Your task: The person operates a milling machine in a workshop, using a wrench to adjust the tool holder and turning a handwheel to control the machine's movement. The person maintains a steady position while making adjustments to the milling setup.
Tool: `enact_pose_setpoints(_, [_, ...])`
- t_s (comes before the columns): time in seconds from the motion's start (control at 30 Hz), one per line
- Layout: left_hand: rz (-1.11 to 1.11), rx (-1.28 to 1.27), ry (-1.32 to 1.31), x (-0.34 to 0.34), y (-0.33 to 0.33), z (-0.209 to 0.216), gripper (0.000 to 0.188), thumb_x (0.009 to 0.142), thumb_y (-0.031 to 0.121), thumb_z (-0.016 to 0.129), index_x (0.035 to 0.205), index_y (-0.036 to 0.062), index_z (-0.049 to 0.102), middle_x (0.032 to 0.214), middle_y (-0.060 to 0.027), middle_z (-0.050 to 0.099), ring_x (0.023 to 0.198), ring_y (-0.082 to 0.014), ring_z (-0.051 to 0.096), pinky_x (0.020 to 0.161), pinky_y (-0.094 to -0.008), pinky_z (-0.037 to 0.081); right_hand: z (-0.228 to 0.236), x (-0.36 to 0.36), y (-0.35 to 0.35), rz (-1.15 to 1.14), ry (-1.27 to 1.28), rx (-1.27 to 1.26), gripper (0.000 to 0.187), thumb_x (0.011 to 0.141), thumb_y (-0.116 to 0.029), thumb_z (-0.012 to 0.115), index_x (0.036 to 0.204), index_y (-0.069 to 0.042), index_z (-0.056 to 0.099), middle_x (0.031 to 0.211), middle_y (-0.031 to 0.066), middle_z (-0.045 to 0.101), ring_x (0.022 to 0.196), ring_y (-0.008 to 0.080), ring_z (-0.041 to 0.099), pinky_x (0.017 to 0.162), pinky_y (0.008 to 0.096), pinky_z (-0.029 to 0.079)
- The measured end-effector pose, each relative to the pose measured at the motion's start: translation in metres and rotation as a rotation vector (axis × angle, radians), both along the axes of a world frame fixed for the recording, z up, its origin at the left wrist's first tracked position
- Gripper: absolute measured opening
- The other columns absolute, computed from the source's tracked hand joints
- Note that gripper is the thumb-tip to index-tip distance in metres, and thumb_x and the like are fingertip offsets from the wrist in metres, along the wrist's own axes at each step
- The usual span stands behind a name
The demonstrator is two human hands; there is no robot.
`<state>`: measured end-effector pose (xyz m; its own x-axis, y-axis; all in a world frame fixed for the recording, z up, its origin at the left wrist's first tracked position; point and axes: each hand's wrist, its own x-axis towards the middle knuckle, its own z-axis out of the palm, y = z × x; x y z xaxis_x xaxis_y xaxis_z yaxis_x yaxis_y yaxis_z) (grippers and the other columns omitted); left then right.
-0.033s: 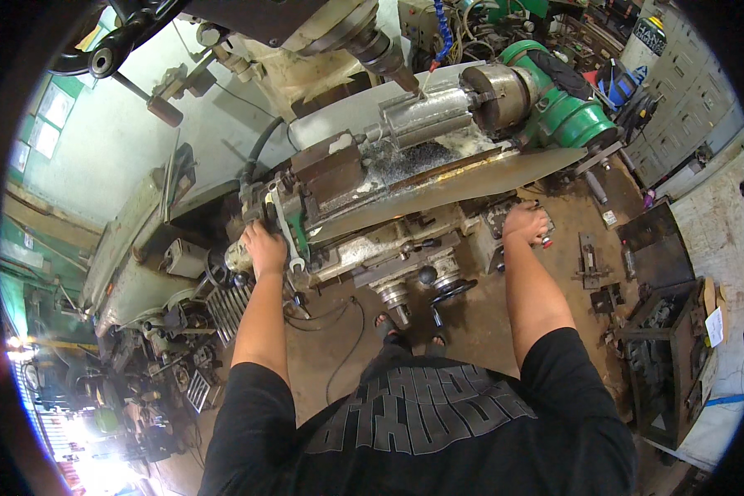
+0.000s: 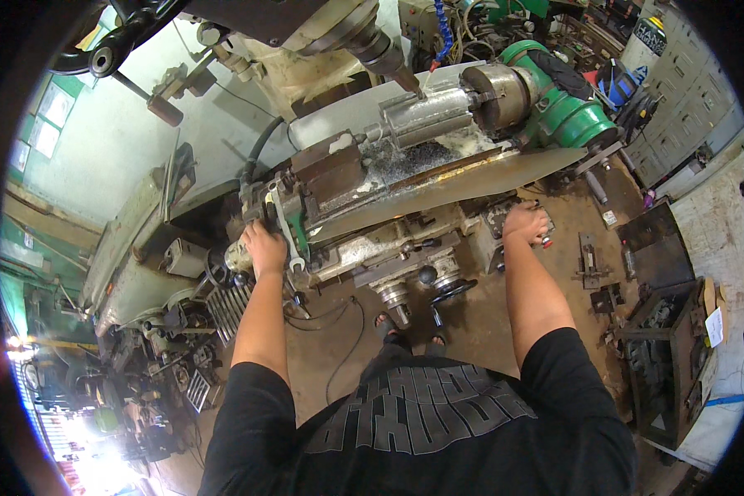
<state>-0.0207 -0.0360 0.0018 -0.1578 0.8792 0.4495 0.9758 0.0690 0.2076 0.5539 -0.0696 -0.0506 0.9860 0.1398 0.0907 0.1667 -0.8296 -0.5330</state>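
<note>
My left hand [image 2: 264,250] lies on the left end of the milling machine's table, its fingers stretched over the edge beside an open-end wrench [image 2: 283,225] and a green-handled tool [image 2: 298,235]. At the table's right end, my right hand [image 2: 524,221] is curled over a box-shaped unit [image 2: 489,240]; what its fingers grip is hidden. A red knob [image 2: 546,242] shows by those fingertips. Beyond my hands, a ribbed metal cylinder [image 2: 426,116] is held lengthwise between a round chuck [image 2: 498,95] and a tailstock [image 2: 326,169]. The cutter [image 2: 408,83] in the spindle meets its top.
Metal chips [image 2: 417,155] lie under the cylinder. A bent sheet guard [image 2: 463,188] runs along the table's front. Below it project a crank handwheel [image 2: 453,289] and a knee shaft [image 2: 395,304]. A green motor housing [image 2: 574,124] stands right; an open metal cabinet [image 2: 665,364] is lower right.
</note>
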Motion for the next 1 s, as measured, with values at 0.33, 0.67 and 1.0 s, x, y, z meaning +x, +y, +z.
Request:
enact_pose_setpoints(0.33, [0.011,0.012,-0.01,0.0052,0.0071,0.0035,0.052,0.079,0.009,0.062,0.129,-0.0057,0.053,0.13,-0.0245,0.053,0.129,-0.0453,0.043,0.111,-0.0531,0.039,0.0034,0.0003,0.0087,-0.018,-0.032,0.004,0.054,0.1,-0.047,0.043,0.124,-0.003,0.063,0.133,0.0169,0.06,0.128,0.0359,0.052,0.102,0.0593,0.037])
enact_pose_setpoints(0.67, [0.008,0.027,0.001,0.0051,0.0073,0.004,0.051,0.078,0.009,0.064,0.126,-0.0053,0.054,0.128,-0.0247,0.053,0.124,-0.0453,0.045,0.11,-0.0526,0.038,0.0034,0.0014,0.0095,-0.003,-0.007,-0.003,0.054,0.1,-0.047,0.044,0.123,-0.002,0.063,0.132,0.0177,0.06,0.128,0.0354,0.051,0.102,0.0591,0.038])
enact_pose_setpoints(1.0, [0.019,0.016,-0.017,0.0036,0.0089,0.0011,0.05,0.08,0.008,0.061,0.127,-0.0048,0.053,0.132,-0.0246,0.051,0.128,-0.046,0.043,0.11,-0.0544,0.038,0.0055,0.0003,0.0072,0.014,-0.005,0.009,0.052,0.099,-0.046,0.046,0.124,-0.002,0.062,0.134,0.0172,0.059,0.13,0.0352,0.049,0.103,0.0592,0.036])
